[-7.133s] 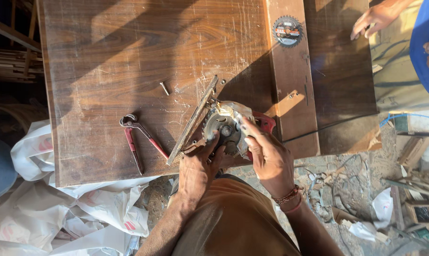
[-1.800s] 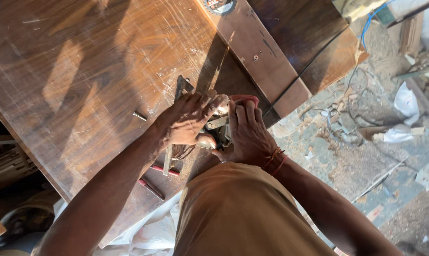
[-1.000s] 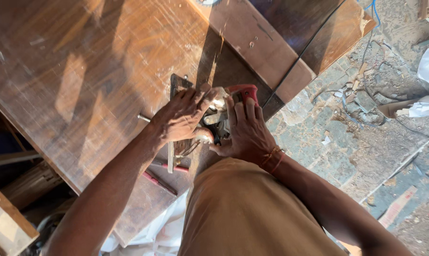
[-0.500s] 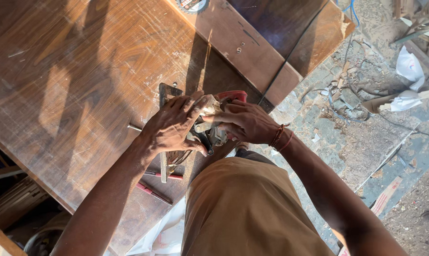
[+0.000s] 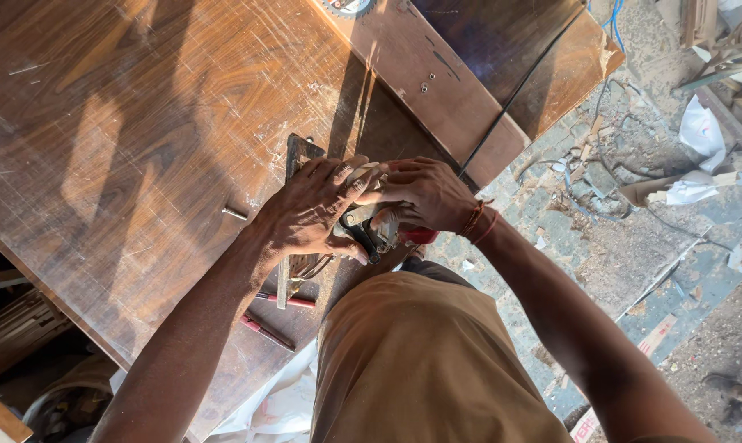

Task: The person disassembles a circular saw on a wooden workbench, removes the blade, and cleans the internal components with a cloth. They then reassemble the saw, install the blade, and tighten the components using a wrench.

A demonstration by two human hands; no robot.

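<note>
A hand-held circular saw (image 5: 377,235) with a red body and a flat metal base plate (image 5: 293,205) lies on the brown wooden board (image 5: 125,123). My left hand (image 5: 309,213) covers the saw's top, fingers spread over it. My right hand (image 5: 424,193) grips the saw from the right side, its fingertips meeting those of the left. Most of the saw is hidden under both hands. Red-handled pliers (image 5: 272,320) lie on the board just under my left forearm.
A loose nail (image 5: 234,213) lies on the board left of my hands. A wooden plank (image 5: 437,82) with a saw blade (image 5: 346,6) on it crosses the upper right, with a black cable (image 5: 510,102). Debris and wood scraps litter the ground at right; white plastic sheeting (image 5: 272,406) lies below.
The view swung and tilted. My right hand slid from the saw's rear up over its top to meet my left hand. The saw stayed on the board.
</note>
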